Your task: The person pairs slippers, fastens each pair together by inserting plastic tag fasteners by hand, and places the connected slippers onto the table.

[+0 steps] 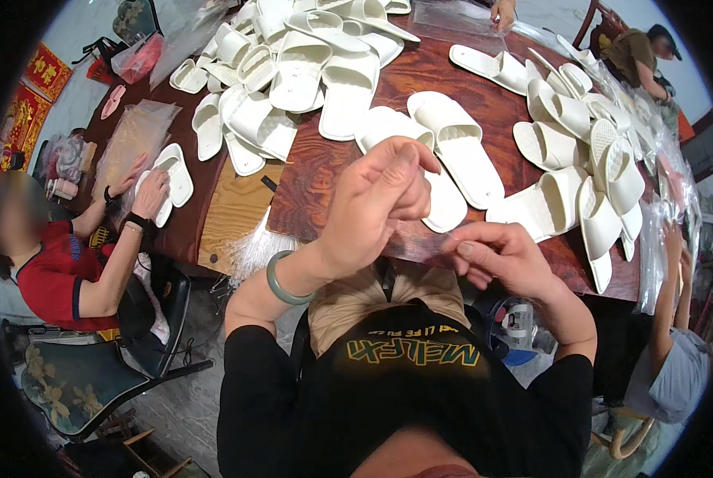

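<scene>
Just above the table's near edge, in front of a black shirt (428,382) with coloured lettering, the person's two hands are raised and apart from each other. On the left wrist sits a grey-green bangle (277,279); the left hand (372,203) is curled, thumb against bent fingers. The right hand (504,255) is lower, its thumb and fingers loosely bent toward the left one. Whether either pinches something thin and clear, I cannot tell.

Directly beyond the hands, two white slippers (470,171) lie side by side on the reddish-brown table (309,191), toes away from the person; the left hand hides part of the left one. Just right of them, a loose heap of white slippers (560,103) spreads toward the table's right side, some overlapping. To the left, a white fringe (261,247) hangs by a paler wooden panel (237,207).

Further left, a co-worker in a red top (62,279) has a hand on one of two white slippers (179,179), near flat clear bags (137,143). Farther up the table, a big pile of white slippers (301,72) rises. At the far edge, another person's hand (503,13) rests by clear plastic (456,17).
</scene>
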### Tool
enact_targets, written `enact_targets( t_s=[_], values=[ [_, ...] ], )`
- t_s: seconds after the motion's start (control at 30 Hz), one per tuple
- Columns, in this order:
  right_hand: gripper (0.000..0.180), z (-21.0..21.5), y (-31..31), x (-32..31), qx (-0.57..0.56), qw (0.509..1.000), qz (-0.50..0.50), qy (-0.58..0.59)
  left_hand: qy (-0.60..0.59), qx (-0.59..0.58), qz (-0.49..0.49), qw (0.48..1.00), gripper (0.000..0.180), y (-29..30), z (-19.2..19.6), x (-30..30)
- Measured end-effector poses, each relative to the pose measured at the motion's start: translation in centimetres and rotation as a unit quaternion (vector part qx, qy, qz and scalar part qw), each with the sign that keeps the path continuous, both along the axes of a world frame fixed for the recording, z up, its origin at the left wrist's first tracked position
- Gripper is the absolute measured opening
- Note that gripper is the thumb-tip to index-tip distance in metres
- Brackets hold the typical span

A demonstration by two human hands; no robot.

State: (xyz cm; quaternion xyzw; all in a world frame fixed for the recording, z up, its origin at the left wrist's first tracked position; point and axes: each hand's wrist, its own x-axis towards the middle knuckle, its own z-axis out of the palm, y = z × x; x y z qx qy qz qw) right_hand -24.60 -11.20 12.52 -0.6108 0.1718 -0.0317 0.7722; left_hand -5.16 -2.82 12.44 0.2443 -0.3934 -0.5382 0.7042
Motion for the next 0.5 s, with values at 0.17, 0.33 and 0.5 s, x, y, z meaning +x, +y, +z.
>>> enact_targets(
  t_s=[0.17, 0.33, 0.5],
  values=[
    [0.016, -1.6, -1.4, -1.3, -0.36, 0.924, -0.126, -0.016, 0.008, 0.034, -0.045, 0.998, 0.029, -2.4, -2.4, 0.5],
    [0.014, -3.4, -3.3, -0.2, -0.519, 0.843, -0.132, 0.052, -0.179, 0.085, 0.089, 0.976, 0.035, -7.5, -3.2, 4.6],
    [0.013, -5.9, -4.7, 1.3, -0.557, 0.814, -0.161, 0.035, -0.542, 0.135, 0.327, 0.763, 0.026, -11.5, -10.4, 11.5]
  ],
)
